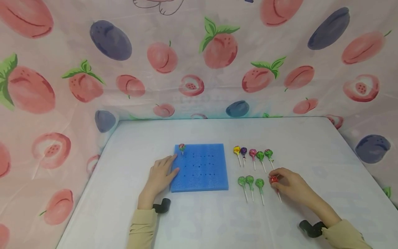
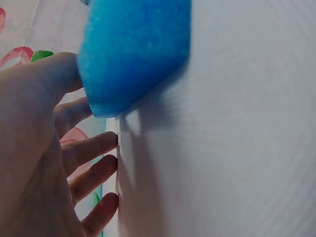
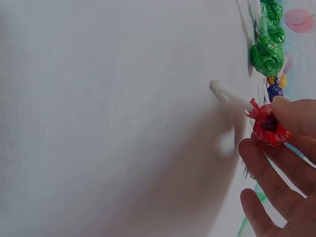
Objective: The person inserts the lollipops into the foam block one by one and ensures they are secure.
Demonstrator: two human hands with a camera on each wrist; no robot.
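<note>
A blue foam block (image 1: 200,183) dotted with small holes lies on the table. One lollipop (image 1: 182,147) with a green and red wrapper stands in its far left corner. My left hand (image 1: 158,174) rests against the block's left edge, thumb and fingers extended; the left wrist view shows the hand (image 2: 37,128) beside the foam (image 2: 138,49). On the right, my right hand (image 1: 290,183) pinches a red-wrapped lollipop (image 3: 269,126) by its head between thumb and fingers. Its white stick points toward the table's near side, the tip close to the surface.
Right of the block, a back row holds yellow (image 1: 237,150), purple (image 1: 244,150), pink (image 1: 253,152) and green lollipops (image 1: 260,155). Three green lollipops (image 1: 249,179) lie in a front row, left of my right hand. A fruit-print cloth (image 1: 192,62) hangs behind the white table (image 1: 205,221).
</note>
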